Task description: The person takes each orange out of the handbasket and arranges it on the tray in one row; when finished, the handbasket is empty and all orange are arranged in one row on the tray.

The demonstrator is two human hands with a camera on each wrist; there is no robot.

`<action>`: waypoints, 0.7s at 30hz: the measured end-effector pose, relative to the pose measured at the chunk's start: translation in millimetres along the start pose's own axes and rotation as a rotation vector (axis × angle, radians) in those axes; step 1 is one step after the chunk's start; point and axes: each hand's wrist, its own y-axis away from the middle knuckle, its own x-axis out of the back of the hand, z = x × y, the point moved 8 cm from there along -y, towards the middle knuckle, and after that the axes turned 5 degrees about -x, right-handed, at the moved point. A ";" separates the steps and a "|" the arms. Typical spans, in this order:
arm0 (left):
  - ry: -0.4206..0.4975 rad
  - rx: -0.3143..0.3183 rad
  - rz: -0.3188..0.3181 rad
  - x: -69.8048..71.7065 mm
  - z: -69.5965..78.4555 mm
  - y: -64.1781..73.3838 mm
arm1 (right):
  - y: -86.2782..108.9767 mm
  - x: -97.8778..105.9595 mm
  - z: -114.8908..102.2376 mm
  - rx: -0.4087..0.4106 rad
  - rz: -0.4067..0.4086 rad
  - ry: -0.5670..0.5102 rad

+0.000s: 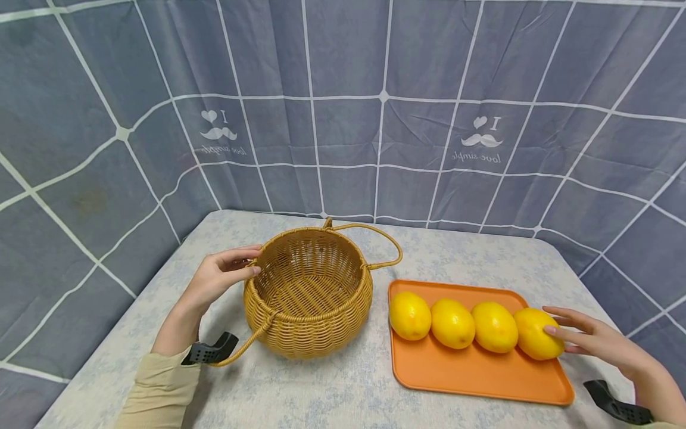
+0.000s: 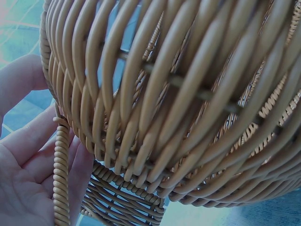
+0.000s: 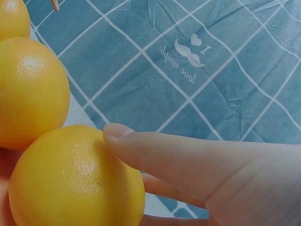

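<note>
A round brown wicker basket (image 1: 308, 333) stands upright on the table, nothing inside it. At its left rim is my left hand (image 1: 217, 277), thumb and fingers gripping the edge; in the left wrist view the fingers (image 2: 33, 136) lie against the weave beside the wrapped handle (image 2: 61, 174). To the right, an orange tray (image 1: 471, 375) bears a row of several yellow lemons (image 1: 452, 323). My right hand (image 1: 600, 339) holds the rightmost lemon (image 1: 536, 335), which sits against its neighbour. The right wrist view shows the thumb on that lemon (image 3: 75, 179), the other fingers partly hidden behind it.
One basket handle (image 1: 393, 244) sticks out toward the back right, the other (image 1: 249, 342) toward the front left by my left wrist. A pale patterned cloth (image 1: 343, 393) covers the table. Blue-grey checked curtains (image 1: 343, 131) enclose the back and sides.
</note>
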 end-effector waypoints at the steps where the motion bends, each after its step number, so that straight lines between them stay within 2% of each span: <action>1: -0.001 0.004 0.000 0.0 0.0 0.2 | -0.4 0.3 -0.9 0.002 0.002 0.004; 7: -0.012 0.030 -0.003 0.5 -0.7 3.5 | -1.6 5.0 -10.5 0.056 0.060 0.051; 10: -0.017 0.031 -0.002 0.6 -1.0 4.4 | -0.7 8.5 -19.2 0.118 0.108 0.094; 15: -0.030 0.020 -0.002 0.6 1.1 4.3 | 0.3 15.2 -40.0 0.220 0.198 0.186; 21: -0.098 0.002 -0.032 1.9 9.0 2.9 | -3.2 15.4 -69.6 0.283 0.258 0.204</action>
